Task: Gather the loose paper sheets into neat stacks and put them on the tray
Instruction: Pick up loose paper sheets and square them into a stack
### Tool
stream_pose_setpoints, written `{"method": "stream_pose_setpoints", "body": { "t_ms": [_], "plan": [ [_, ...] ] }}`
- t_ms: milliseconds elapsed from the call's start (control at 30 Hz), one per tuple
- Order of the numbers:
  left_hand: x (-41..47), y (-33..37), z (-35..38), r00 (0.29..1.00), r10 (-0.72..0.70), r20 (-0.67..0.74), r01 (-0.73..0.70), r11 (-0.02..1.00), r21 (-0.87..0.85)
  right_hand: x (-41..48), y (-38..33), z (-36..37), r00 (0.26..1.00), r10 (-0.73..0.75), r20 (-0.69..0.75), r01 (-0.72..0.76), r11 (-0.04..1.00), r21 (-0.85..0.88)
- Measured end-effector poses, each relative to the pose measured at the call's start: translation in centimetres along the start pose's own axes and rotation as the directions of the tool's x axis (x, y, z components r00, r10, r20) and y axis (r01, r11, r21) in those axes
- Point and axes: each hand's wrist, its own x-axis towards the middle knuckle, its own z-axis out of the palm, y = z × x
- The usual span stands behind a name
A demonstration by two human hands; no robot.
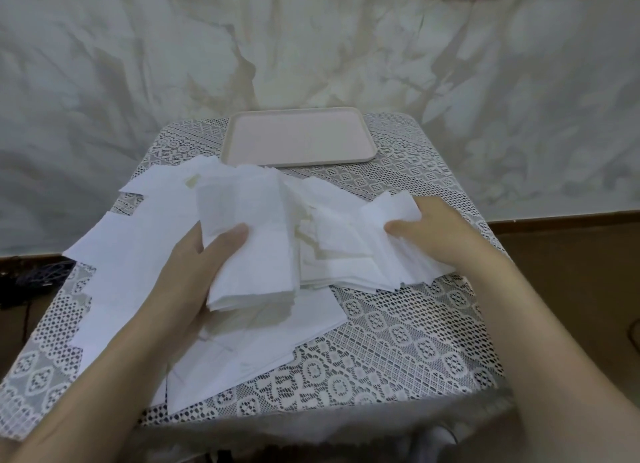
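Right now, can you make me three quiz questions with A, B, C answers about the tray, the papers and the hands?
1. Where is the pale pink rectangular plastic tray?
A) at the far edge of the lace-covered table, beyond the papers
B) on the floor
C) under the papers

2. What colour are the loose paper sheets?
A) blue
B) white
C) green

3. What is the left hand doing?
A) lying flat
B) pointing upward
C) gripping a stack of sheets

Answers:
1 A, it sits bare behind the pile.
2 B, every sheet is white.
3 C, thumb and fingers curl round the stack.
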Motion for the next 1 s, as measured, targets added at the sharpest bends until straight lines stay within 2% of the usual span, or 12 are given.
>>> {"method": "stream_pose_setpoints", "body": {
  "t_ms": [233,333,433,533,633,767,1000],
  "plan": [
    [0.2,-0.2,-0.1,1.000,-0.003,0.012,0.003,1.000,-0.014,-0.5,-0.4,-0.6,0.998,-0.059,0.025,0.059,0.998,0.015],
    [0.2,-0.2,-0.1,1.000,0.003,0.017,-0.003,1.000,-0.020,-1.3,-0.9,-1.0,0.994,-0.108,-0.002,0.107,0.980,0.167],
    [0.3,-0.4,-0.2,1.000,0.010,0.015,-0.009,1.000,-0.010,-2.1,-1.6,-1.1,0.989,-0.134,-0.065,0.149,0.913,0.380],
    [0.3,-0.4,-0.4,1.000,0.010,0.010,-0.010,1.000,-0.021,-2.4,-2.5,-0.5,0.985,-0.139,-0.100,0.171,0.858,0.485],
    [0.3,-0.4,-0.3,1.000,0.004,0.014,-0.004,1.000,-0.018,-2.3,-3.1,1.1,0.991,-0.122,-0.060,0.136,0.889,0.437],
    [0.2,-0.5,-0.2,1.000,0.000,0.008,0.000,1.000,-0.012,-2.1,-2.9,2.0,0.995,-0.101,-0.004,0.099,0.970,0.223],
    [0.3,-0.3,-0.1,1.000,-0.002,0.019,0.003,1.000,-0.023,-3.1,-1.6,0.0,0.999,-0.009,0.032,0.001,0.973,0.230]
  ]
}}
